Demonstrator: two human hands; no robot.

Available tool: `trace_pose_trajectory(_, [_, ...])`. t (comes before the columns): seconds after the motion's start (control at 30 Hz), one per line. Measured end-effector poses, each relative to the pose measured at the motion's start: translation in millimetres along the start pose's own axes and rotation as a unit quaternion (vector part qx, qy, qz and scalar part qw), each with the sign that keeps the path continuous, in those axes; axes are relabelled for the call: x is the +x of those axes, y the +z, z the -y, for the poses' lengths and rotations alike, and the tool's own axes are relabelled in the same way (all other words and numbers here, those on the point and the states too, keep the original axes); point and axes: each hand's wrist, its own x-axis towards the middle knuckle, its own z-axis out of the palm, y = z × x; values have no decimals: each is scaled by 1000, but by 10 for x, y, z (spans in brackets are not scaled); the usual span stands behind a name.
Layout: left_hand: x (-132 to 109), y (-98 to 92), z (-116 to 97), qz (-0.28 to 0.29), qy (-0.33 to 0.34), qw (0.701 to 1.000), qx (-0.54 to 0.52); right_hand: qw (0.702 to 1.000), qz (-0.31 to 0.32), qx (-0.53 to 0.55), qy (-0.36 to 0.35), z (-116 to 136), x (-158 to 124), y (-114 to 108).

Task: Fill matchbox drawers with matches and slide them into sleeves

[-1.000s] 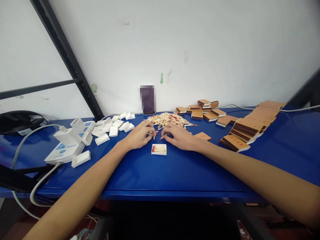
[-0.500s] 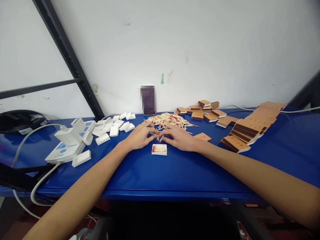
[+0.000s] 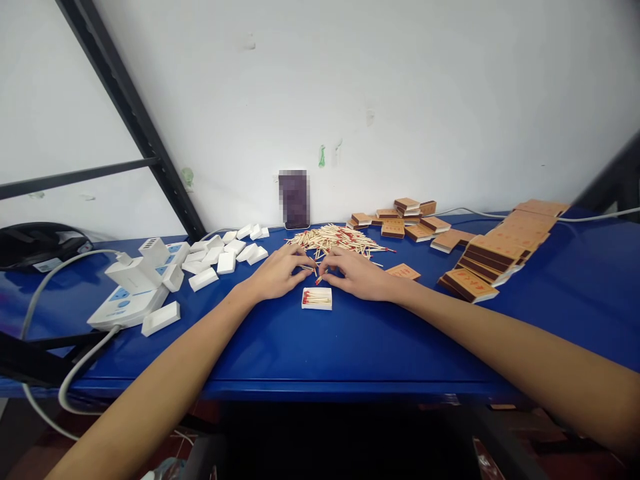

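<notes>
My left hand (image 3: 283, 272) pinches matches (image 3: 307, 268) between thumb and fingers, their red heads pointing right. Opposite it, my right hand (image 3: 353, 275) is closed on matches (image 3: 321, 277) with red heads tilted down to the left; how many each hand has is hard to make out. Just in front of both hands lies a small white matchbox tray (image 3: 317, 307), partly filled with matches whose heads face left. Behind the fingers spreads a heap of loose matches (image 3: 340, 239). One flat matchbox sleeve (image 3: 404, 271) rests right of my right hand.
White empty trays (image 3: 226, 262) are scattered at the left, near a power strip (image 3: 125, 308) with plugged-in chargers and cables. Brown matchboxes (image 3: 493, 253) are stacked at the right, more (image 3: 393, 229) at the back. A phone (image 3: 296, 200) leans on the wall. The blue table (image 3: 350, 353) ends at the front.
My fingers have shifted slightly around the matches, and those in my right hand sit closer to its fingertips. The whole view has moved a little; the tray and heap stay put.
</notes>
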Motion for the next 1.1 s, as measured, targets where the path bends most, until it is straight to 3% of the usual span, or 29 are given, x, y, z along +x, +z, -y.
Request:
trace_pose_trajectory(0.3, [13, -18, -38, -15, -14, 1000, -9, 1000, 8, 10, 16, 25, -4, -17])
trace_pose_trajectory(0.67, [14, 6, -10, -10, -30, 999, -4, 999, -23, 41, 24, -4, 22, 14])
trace_pose_trajectory(1.1, [33, 11, -19, -12, 17, 1000, 10, 999, -37, 18, 21, -5, 20, 26])
